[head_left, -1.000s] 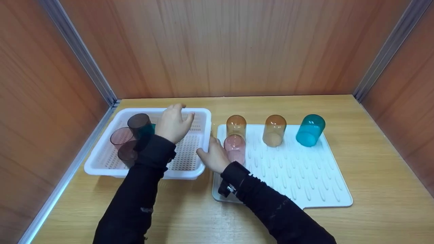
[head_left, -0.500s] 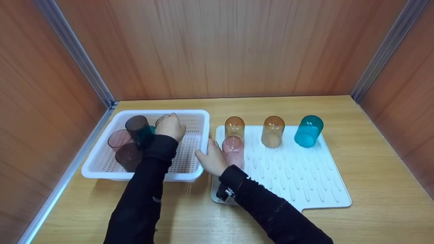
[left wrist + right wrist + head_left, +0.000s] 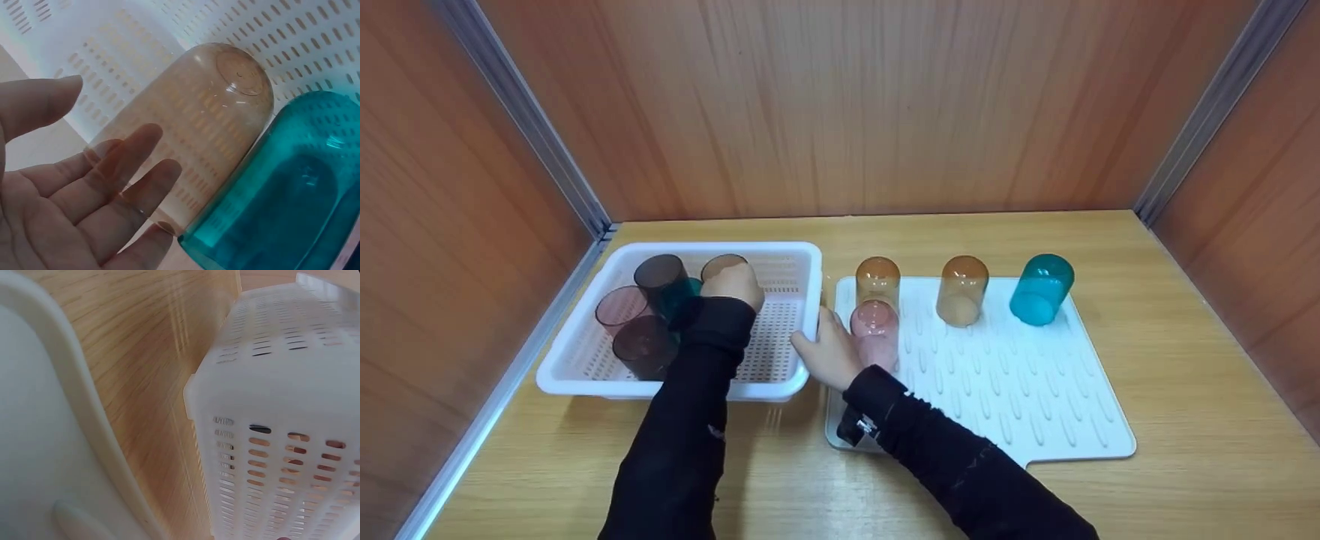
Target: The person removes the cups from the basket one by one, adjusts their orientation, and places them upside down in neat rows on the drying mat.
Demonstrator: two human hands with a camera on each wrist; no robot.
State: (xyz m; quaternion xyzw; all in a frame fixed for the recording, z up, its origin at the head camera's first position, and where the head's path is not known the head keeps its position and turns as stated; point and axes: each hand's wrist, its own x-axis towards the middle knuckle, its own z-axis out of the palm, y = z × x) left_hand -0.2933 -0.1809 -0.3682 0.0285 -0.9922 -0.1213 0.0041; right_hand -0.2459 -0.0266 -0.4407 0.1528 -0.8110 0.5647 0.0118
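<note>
My left hand [image 3: 733, 285] reaches into the white basket [image 3: 769, 391] at an amber drinking glass [image 3: 723, 262]. In the left wrist view, the fingers [image 3: 107, 197] lie at the mouth of that amber glass [image 3: 214, 112], their tips showing through it, while the thumb [image 3: 39, 104] stands apart. Against it lies a teal glass [image 3: 281, 185]. My right hand [image 3: 832, 352] is at the basket's right rim, thumb and fingers spread. The right wrist view has the basket's slotted wall [image 3: 275, 399], with almost nothing of that hand.
Also in the basket are a grey-brown glass [image 3: 660, 274], a pink glass [image 3: 620, 307] and a purple glass [image 3: 645, 349]. On the white draining mat [image 3: 990, 397] stand upturned amber [image 3: 962, 289], teal [image 3: 1042, 289] and pink [image 3: 875, 334] glasses. Wooden panels enclose the table.
My left hand has lowered into the basket from above its back rim, down to the amber glass, whose rim now shows. The right hand stays at the basket's right side.
</note>
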